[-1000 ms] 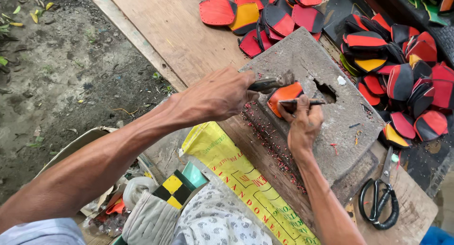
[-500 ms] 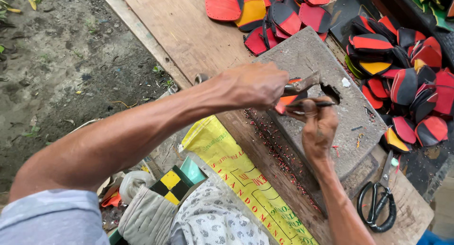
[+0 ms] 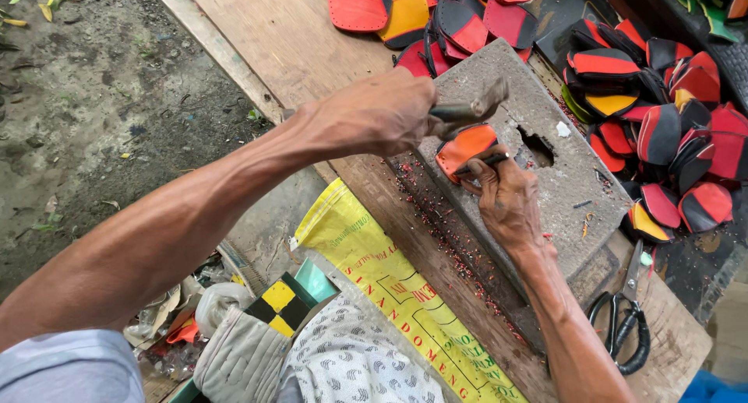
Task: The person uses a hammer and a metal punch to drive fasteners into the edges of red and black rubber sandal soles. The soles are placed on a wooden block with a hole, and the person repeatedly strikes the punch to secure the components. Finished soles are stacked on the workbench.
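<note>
While the left hand [image 3: 382, 115] grips a raised hammer [image 3: 467, 109], the right hand's [image 3: 508, 200] fingers should keep pinning the orange-and-black leather piece [image 3: 465, 146] flat on the grey stone block [image 3: 538, 161], clear of the strike.

My left hand [image 3: 374, 115] grips a hammer [image 3: 471, 109] over the orange piece [image 3: 465, 146] that my right hand [image 3: 506, 200] pins on the stone block [image 3: 576, 193].
</note>
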